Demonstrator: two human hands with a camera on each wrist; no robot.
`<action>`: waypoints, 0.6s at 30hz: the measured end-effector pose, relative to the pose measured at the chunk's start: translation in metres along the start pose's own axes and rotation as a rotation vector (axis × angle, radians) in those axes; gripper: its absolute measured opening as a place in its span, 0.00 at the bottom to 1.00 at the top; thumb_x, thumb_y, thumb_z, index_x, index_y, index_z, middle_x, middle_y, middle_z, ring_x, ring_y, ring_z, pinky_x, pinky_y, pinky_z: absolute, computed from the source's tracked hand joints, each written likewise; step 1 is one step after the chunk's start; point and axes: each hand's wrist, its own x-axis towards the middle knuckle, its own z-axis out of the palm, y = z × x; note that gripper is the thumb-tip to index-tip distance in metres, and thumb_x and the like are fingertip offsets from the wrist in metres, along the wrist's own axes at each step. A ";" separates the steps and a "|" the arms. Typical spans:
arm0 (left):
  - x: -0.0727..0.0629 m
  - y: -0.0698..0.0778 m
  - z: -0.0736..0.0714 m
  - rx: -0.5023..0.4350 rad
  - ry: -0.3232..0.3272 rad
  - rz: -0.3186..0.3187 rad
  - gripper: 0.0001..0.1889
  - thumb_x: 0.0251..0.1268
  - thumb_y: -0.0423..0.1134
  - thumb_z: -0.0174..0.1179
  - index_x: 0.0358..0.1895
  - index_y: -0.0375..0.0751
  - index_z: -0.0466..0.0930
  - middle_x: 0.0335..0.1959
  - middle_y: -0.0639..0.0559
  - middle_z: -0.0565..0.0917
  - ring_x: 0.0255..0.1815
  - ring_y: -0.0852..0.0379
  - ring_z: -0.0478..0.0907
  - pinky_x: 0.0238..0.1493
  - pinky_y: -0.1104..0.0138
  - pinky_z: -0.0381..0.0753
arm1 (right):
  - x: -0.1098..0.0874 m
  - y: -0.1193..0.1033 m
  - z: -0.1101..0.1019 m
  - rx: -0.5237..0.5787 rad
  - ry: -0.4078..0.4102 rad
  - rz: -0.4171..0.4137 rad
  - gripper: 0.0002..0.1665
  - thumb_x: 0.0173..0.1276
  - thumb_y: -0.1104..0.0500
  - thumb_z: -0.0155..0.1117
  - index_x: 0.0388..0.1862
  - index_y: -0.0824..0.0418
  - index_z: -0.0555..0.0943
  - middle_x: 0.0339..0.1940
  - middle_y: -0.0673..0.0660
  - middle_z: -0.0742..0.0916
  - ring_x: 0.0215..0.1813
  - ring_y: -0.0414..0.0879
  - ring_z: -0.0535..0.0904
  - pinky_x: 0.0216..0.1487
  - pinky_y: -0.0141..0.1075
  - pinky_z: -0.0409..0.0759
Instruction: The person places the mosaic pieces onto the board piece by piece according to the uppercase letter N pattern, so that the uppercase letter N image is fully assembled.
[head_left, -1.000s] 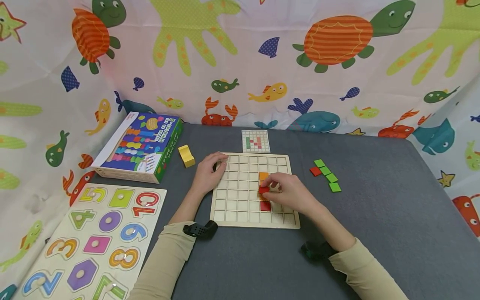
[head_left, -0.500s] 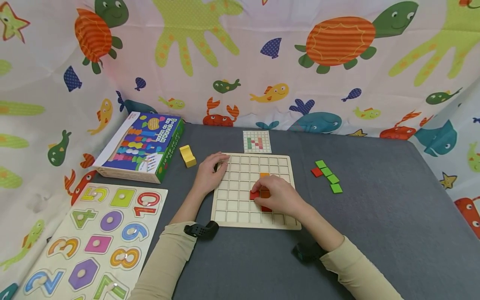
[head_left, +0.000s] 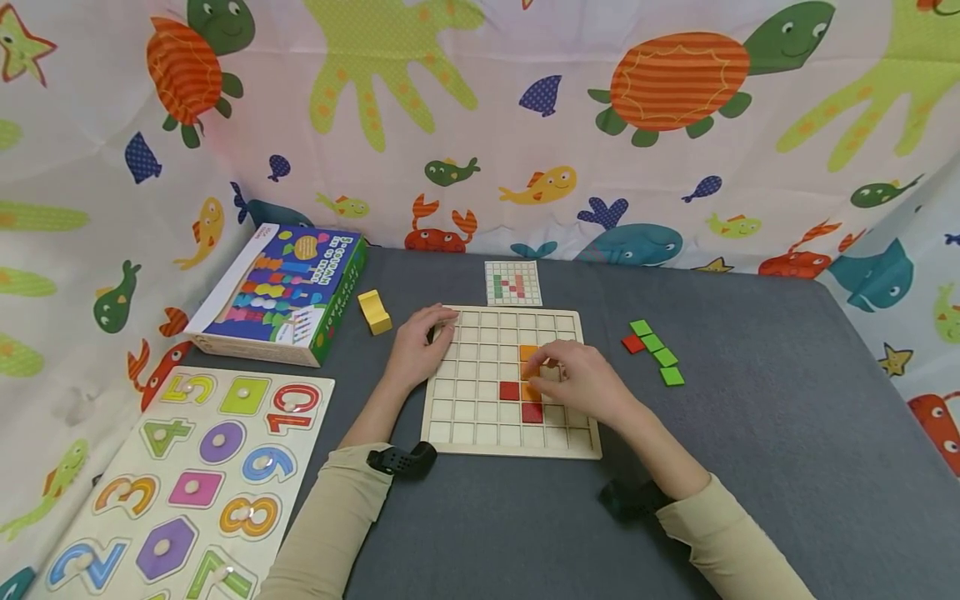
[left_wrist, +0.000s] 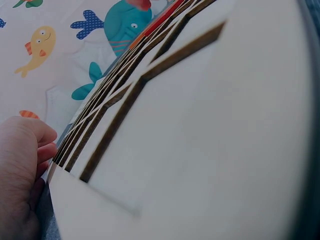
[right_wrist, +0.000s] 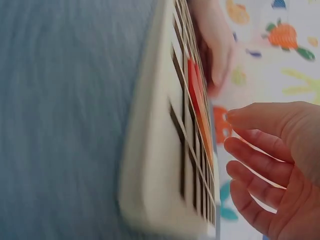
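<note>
Sleeves (head_left: 341, 500) reach in over the tabletop (head_left: 750, 417), nearer than the grid board (head_left: 483, 435); a number puzzle (head_left: 253, 427) lies left of it; on the board, the laying of tiles looks roughly half done, with one red tile (head_left: 532, 413) nearest, orange tiles (head_left: 528, 353) in a column beyond it and a second red tile (head_left: 509, 391) left of that column; the right hand (head_left: 573, 383) is at the column, thumb and fingers bent and parted, nothing visible in its hold; the left hand (head_left: 417, 346) rests relaxed against the board's far left corner; right of the board, four green tiles (head_left: 665, 357) and a loose red tile (head_left: 633, 343) lie unplaced, probably what is left; beyond the board is a pattern card (head_left: 513, 283), its green cells unmatched so far; the puzzle's near end is cut off; fingertips cover part of the orange column, so its count and any touch stay uncertain; the card's tiny cells are hard to read.
</note>
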 end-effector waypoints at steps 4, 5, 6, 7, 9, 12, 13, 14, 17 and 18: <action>-0.001 0.001 0.000 -0.003 -0.003 -0.012 0.15 0.72 0.38 0.55 0.57 0.40 0.82 0.62 0.45 0.77 0.70 0.49 0.65 0.71 0.56 0.63 | -0.007 0.020 -0.018 -0.041 0.049 0.057 0.07 0.63 0.60 0.70 0.41 0.58 0.85 0.40 0.55 0.86 0.41 0.52 0.78 0.38 0.42 0.78; -0.001 0.001 0.000 -0.002 -0.003 -0.012 0.15 0.72 0.38 0.55 0.57 0.40 0.82 0.63 0.45 0.77 0.70 0.49 0.65 0.71 0.55 0.63 | -0.009 0.026 -0.023 -0.053 0.058 0.070 0.08 0.63 0.60 0.70 0.41 0.59 0.85 0.41 0.56 0.86 0.42 0.52 0.78 0.39 0.43 0.78; -0.001 0.001 -0.001 -0.003 -0.002 -0.012 0.15 0.72 0.38 0.55 0.57 0.40 0.82 0.63 0.45 0.77 0.70 0.49 0.65 0.71 0.56 0.63 | -0.012 0.032 -0.027 -0.063 0.062 0.085 0.08 0.63 0.61 0.70 0.42 0.60 0.85 0.41 0.57 0.86 0.42 0.53 0.78 0.40 0.45 0.79; -0.001 0.001 -0.001 -0.004 -0.001 -0.010 0.15 0.72 0.38 0.55 0.57 0.40 0.82 0.63 0.45 0.77 0.70 0.48 0.65 0.71 0.55 0.63 | -0.014 0.037 -0.031 -0.075 0.068 0.102 0.08 0.64 0.61 0.69 0.42 0.60 0.85 0.41 0.58 0.86 0.42 0.54 0.78 0.41 0.46 0.79; -0.001 0.001 -0.001 -0.004 0.001 -0.004 0.15 0.72 0.38 0.55 0.57 0.40 0.82 0.63 0.44 0.77 0.70 0.48 0.66 0.71 0.54 0.63 | -0.019 0.049 -0.039 -0.105 0.075 0.134 0.08 0.64 0.63 0.67 0.43 0.61 0.85 0.42 0.59 0.85 0.44 0.55 0.78 0.44 0.50 0.79; -0.001 0.001 -0.001 -0.005 0.004 0.002 0.15 0.72 0.38 0.56 0.57 0.39 0.82 0.62 0.43 0.77 0.70 0.47 0.66 0.71 0.53 0.64 | -0.025 0.064 -0.050 -0.145 0.083 0.176 0.10 0.64 0.65 0.64 0.45 0.62 0.84 0.43 0.61 0.85 0.45 0.57 0.78 0.47 0.53 0.77; -0.001 0.001 -0.001 -0.003 0.003 0.002 0.15 0.72 0.38 0.56 0.57 0.39 0.82 0.62 0.43 0.77 0.70 0.47 0.66 0.71 0.53 0.64 | -0.027 0.068 -0.053 -0.158 0.086 0.187 0.11 0.64 0.66 0.63 0.45 0.63 0.84 0.43 0.62 0.85 0.45 0.58 0.78 0.47 0.54 0.77; -0.001 0.001 -0.001 -0.001 0.003 0.003 0.15 0.72 0.38 0.56 0.57 0.39 0.82 0.63 0.43 0.77 0.70 0.46 0.66 0.71 0.53 0.64 | -0.028 0.072 -0.056 -0.170 0.086 0.194 0.12 0.63 0.68 0.62 0.45 0.63 0.84 0.43 0.62 0.84 0.46 0.59 0.77 0.47 0.55 0.76; -0.001 0.001 -0.001 0.001 0.000 -0.007 0.15 0.72 0.38 0.55 0.57 0.40 0.82 0.63 0.43 0.77 0.70 0.47 0.66 0.71 0.54 0.63 | -0.030 0.081 -0.062 -0.187 0.076 0.213 0.15 0.62 0.70 0.60 0.47 0.65 0.83 0.46 0.66 0.83 0.48 0.62 0.76 0.49 0.57 0.75; -0.001 0.001 -0.001 -0.001 0.000 -0.008 0.15 0.72 0.38 0.55 0.56 0.40 0.82 0.63 0.44 0.77 0.70 0.48 0.66 0.71 0.54 0.63 | -0.030 0.083 -0.063 -0.189 0.068 0.222 0.15 0.62 0.70 0.59 0.48 0.65 0.83 0.48 0.67 0.83 0.49 0.62 0.75 0.50 0.58 0.75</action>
